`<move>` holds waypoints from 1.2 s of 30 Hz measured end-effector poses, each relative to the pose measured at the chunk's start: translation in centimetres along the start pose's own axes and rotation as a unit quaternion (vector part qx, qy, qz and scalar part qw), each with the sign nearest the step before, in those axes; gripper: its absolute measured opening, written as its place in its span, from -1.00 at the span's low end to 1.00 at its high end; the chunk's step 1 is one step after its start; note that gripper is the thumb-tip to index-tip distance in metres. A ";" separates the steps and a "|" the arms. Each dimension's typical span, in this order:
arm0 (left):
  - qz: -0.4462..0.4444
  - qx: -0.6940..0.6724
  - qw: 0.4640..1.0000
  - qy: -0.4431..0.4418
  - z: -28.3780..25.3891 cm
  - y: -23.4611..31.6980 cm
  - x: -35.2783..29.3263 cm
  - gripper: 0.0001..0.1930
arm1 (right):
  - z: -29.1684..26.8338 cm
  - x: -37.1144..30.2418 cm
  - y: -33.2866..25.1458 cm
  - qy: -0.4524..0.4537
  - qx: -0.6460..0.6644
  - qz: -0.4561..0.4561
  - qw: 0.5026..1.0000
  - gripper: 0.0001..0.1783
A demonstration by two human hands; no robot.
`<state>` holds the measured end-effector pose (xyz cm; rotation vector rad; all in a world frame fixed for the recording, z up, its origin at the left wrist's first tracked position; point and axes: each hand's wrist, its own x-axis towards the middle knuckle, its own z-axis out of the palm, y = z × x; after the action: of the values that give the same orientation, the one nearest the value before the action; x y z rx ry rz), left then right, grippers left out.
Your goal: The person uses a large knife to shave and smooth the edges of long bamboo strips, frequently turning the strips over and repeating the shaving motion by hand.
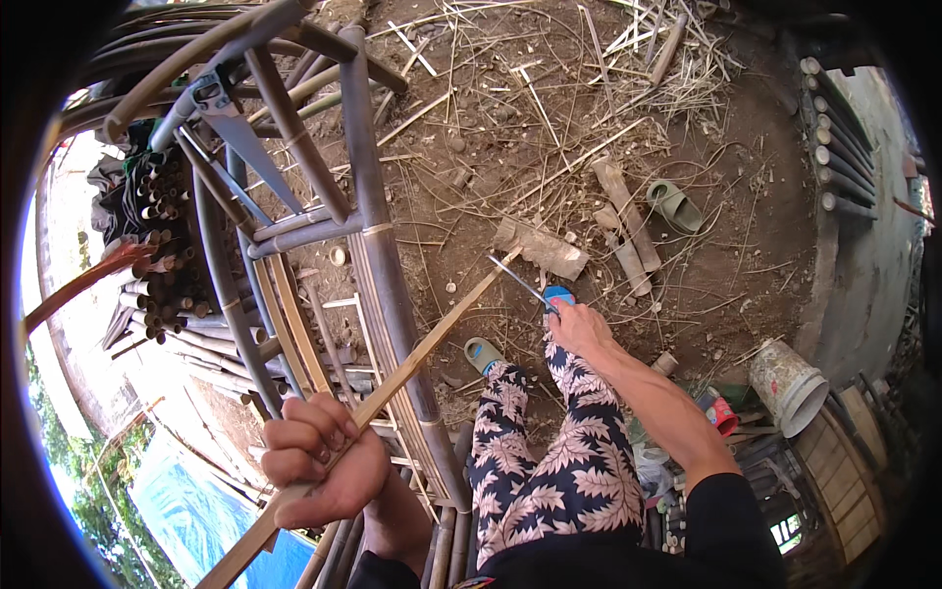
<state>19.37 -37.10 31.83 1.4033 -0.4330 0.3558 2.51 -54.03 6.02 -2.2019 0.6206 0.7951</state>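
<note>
My left hand [329,466] is wrapped round a long, pale bamboo strip [432,339], which slants from the lower left up towards the middle. A knife [518,277] with a thin, bright blade is held in my closed right hand [582,332]. The blade's tip lies close to the strip's far end; whether they touch I cannot tell. Most of the knife's handle is hidden by my fingers. A blue patch [558,294] shows just beyond that hand. Below it are my legs in leaf-patterned trousers [559,442].
On the left stands a bamboo frame [368,177] with a handsaw [245,142] hung on it. Split bamboo pieces [540,247], shavings [677,69] and a loose green slipper [674,206] lie on the dirt floor. A dirty white bucket [788,386] is at the right.
</note>
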 end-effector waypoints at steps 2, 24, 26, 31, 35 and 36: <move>-0.007 -0.005 1.000 -0.005 -0.9 -2.5 -2.2 -0.40 | 2.7 2.7 0.9 0.032 0.040 -0.149 0.987 -0.71; 0.028 -0.057 0.998 0.009 -3.5 -3.7 -4.1 -0.64 | 13.0 9.8 3.4 0.151 0.138 -0.288 0.936 -0.71; 0.011 -0.072 0.997 0.002 -3.7 -3.6 -4.2 -0.63 | 15.9 12.1 6.4 0.125 0.117 -0.306 0.937 -0.78; -0.045 -0.081 0.996 0.004 -7.5 -3.0 -3.1 -0.51 | 15.5 14.8 9.5 0.077 0.037 0.000 0.996 -0.78; -0.058 -0.050 0.969 0.237 -8.1 -1.9 -2.0 -0.54 | 13.9 9.5 2.8 0.084 0.418 0.002 0.905 -0.70; -0.061 -0.019 0.935 0.349 -7.3 -0.8 -1.4 -0.55 | 13.2 7.7 0.5 -0.028 0.559 0.106 0.822 -0.63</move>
<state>19.13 -30.00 29.66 1.1640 0.2309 0.7050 2.87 -45.91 -6.93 -1.0281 0.9863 0.3940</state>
